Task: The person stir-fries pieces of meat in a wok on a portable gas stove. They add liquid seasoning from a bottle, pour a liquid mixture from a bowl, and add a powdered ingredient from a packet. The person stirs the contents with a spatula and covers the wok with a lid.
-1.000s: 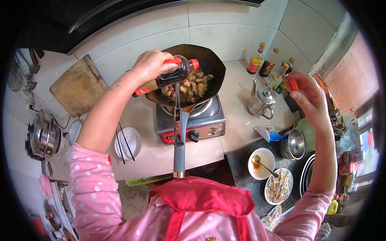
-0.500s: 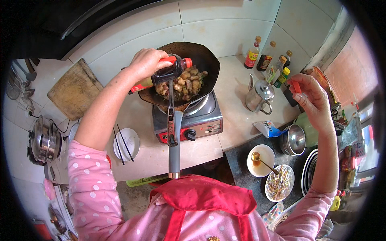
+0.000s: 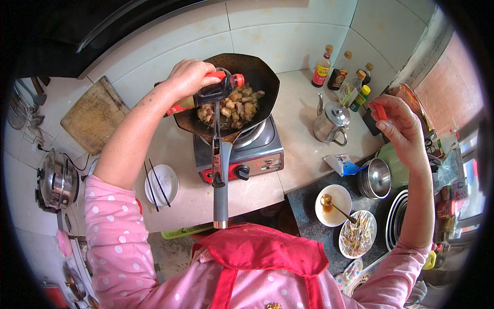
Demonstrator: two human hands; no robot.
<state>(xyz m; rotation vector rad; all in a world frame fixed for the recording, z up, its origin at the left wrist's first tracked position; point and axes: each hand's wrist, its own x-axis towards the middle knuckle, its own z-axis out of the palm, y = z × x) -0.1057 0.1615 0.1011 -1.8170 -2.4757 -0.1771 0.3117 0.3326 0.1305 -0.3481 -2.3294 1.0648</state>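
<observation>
My left hand (image 3: 191,77) grips a dark bottle (image 3: 213,91) with red at its neck, tilted sideways over the black octagonal wok (image 3: 262,72). Chunks of browned food (image 3: 237,107) lie in the wok, partly hidden by the bottle. A long metal utensil (image 3: 216,147) lies along the wok's grey handle (image 3: 221,206), its head hidden. The wok sits on a gas stove (image 3: 262,154). My right hand (image 3: 396,123), raised at the right, pinches a small red cap (image 3: 380,111), near a steel kettle (image 3: 329,129). I cannot make out any liquid leaving the bottle.
Left: cutting board (image 3: 87,123), steel pot (image 3: 56,183), white bowl with chopsticks (image 3: 170,188). Back right: several bottles (image 3: 337,80). Front right, on a dark counter: a bowl with a spoon (image 3: 339,198), a plate of shredded food (image 3: 355,237), steel bowls (image 3: 378,175). A range hood (image 3: 77,26) overhangs the upper left.
The scene has shifted a little left and up in the view. My left hand still holds the tilted bottle over the wok and my right still pinches the red cap, both barely moved.
</observation>
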